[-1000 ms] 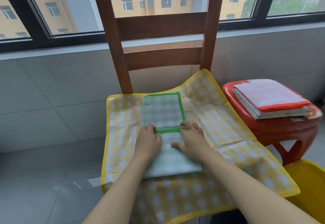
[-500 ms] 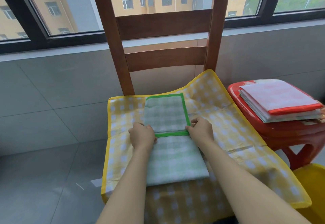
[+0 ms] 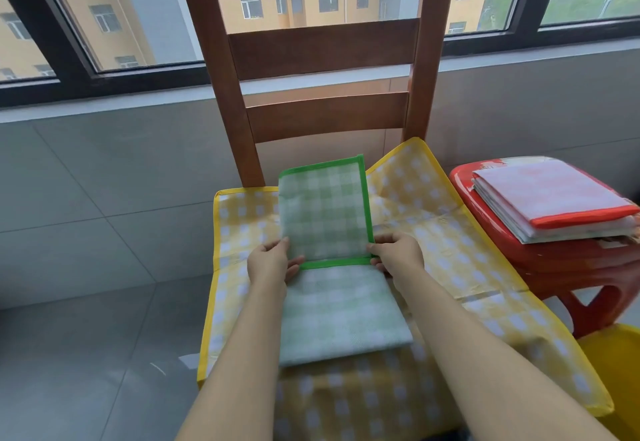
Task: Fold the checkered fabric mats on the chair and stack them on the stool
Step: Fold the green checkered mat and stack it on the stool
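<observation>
Now that my left hand (image 3: 268, 262) and right hand (image 3: 398, 255) have shifted outward, fingers pinching the green mat's (image 3: 332, 257) side edges on the chair (image 3: 322, 49), the final fold onto the near half seems next.

The chair back (image 3: 322, 49) closes off the far side behind the seat. To the right, the red stool (image 3: 554, 260) stands near, its top already carrying a folded stack (image 3: 550, 198); grey floor (image 3: 86, 354) lies open leftward.
</observation>
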The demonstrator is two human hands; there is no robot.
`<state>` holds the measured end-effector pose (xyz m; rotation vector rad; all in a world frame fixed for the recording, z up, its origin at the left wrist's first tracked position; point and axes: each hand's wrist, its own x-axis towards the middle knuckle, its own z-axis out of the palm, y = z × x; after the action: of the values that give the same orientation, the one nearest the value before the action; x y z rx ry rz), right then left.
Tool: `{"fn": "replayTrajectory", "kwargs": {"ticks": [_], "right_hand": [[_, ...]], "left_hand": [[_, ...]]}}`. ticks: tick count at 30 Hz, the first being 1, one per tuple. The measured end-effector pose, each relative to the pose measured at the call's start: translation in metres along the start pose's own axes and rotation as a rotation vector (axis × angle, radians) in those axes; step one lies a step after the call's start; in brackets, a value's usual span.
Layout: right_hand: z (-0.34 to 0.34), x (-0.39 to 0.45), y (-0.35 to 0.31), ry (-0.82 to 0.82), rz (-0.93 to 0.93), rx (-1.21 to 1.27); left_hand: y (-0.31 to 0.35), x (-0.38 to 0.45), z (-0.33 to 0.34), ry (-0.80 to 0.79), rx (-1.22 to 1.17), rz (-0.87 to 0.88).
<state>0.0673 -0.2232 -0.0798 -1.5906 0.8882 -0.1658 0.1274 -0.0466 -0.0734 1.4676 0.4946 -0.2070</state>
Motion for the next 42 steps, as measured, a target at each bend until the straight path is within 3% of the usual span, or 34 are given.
{"fn": "replayTrajectory", "kwargs": {"ticks": [8, 14, 18, 22, 28, 32, 35, 39, 42], "right_hand": [[-0.018, -0.010, -0.016, -0.209, 0.065, 0.237], [-0.019, -0.012, -0.016, -0.240, 0.036, 0.309], [-0.017, -0.015, -0.015, -0.267, -0.021, 0.259], [-0.019, -0.014, -0.013, -0.332, -0.090, 0.192], [-0.025, -0.009, -0.008, -0.426, -0.138, -0.027], [-0.013, -0.015, -0.004, -0.353, -0.354, -0.467], [-0.009, -0.019, -0.001, -0.324, -0.474, -0.617], [-0.003, -0.025, 0.007, -0.329, -0.567, -0.786], [0.001, -0.033, 0.013, -0.328, -0.571, -0.977]], "left_hand": [[0.015, -0.012, -0.019, -0.254, -0.224, -0.133], [0.019, -0.010, -0.031, -0.346, -0.172, -0.121], [0.018, -0.014, -0.040, -0.434, 0.091, -0.031], [0.013, -0.021, -0.045, -0.472, 0.440, 0.171], [0.008, -0.023, -0.048, -0.518, 0.701, 0.334], [0.002, -0.024, -0.043, -0.480, 0.891, 0.420], [0.000, -0.028, -0.040, -0.434, 0.968, 0.455], [-0.005, -0.033, -0.037, -0.295, 1.451, 0.582], [-0.013, -0.043, -0.027, -0.241, 1.600, 0.699]]}}
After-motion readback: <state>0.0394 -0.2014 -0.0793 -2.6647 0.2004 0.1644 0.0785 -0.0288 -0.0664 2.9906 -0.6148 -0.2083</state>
